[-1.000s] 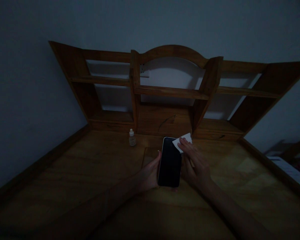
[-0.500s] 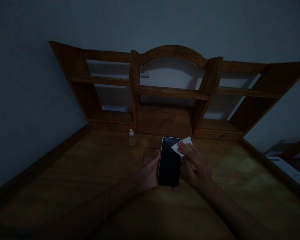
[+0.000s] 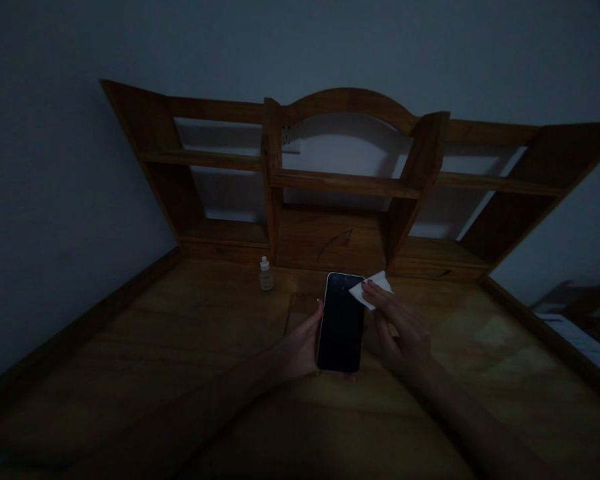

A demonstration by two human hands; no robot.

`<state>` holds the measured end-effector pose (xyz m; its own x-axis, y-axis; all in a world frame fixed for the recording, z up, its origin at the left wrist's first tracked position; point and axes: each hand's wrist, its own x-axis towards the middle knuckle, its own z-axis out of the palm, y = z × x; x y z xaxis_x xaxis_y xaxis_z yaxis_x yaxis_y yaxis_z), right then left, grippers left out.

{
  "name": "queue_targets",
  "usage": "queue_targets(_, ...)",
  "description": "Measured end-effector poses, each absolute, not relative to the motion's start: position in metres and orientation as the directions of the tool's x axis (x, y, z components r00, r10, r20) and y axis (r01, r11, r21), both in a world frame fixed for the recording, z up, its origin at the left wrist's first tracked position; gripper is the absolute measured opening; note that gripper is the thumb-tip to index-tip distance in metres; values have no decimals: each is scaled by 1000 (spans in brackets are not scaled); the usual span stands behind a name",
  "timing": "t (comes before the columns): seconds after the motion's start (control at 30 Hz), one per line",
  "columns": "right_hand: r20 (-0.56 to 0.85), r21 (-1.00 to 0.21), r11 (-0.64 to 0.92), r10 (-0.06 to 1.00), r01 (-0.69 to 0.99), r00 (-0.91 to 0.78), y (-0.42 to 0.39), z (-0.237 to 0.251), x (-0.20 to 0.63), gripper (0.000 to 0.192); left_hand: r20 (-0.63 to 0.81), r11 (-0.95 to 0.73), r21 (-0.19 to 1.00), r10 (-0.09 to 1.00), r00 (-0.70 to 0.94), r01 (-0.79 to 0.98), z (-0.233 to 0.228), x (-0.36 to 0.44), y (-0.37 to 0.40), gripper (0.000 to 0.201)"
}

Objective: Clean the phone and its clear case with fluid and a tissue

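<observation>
Where the wooden surface [image 3: 130, 347] meets the wall at the far left, a raised wooden edge [image 3: 75, 333] runs back toward the shelf unit [image 3: 340, 183], whose open compartments stand across the rear of the dim scene. Just in front of the unit's left-middle post, a small pale dropper bottle [image 3: 266, 274] stands upright on the surface, well apart from both hands.

Moving right, the left hand [image 3: 300, 347] comes in from the lower left and grips a dark phone [image 3: 341, 322] by its left edge, the thumb lying along that side and the fingers wrapped beneath, so the hand is closed around the phone. The phone is held near the middle of the surface with its black screen facing up and its long axis pointing away from the person; whether its lower end rests on the wood cannot be told in the low light.

Just right of the phone, the right hand [image 3: 397, 327] reaches in from the lower right with fingers extended and held close together, their tips pressing a small white wipe [image 3: 371, 291] against the phone's upper right corner. Part of the wipe sticks out beyond the fingertips. At the far right edge, a bed [image 3: 580, 333] shows dimly beyond the surface.
</observation>
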<state>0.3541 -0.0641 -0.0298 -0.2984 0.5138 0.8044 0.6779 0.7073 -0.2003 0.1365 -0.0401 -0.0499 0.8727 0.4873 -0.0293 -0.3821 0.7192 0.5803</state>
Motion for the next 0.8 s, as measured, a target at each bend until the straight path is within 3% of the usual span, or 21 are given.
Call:
queue_targets(0.33,782,-197,665,550,721,-293,-61,-30,352,52,-35,730,565,486,873,-384,-50,137,-41,68)
queue_targets(0.8,790,-105,724,477,682,-385,-64,-30,353,55,-7,728,541,504,864,-421,-50,140,-41,67)
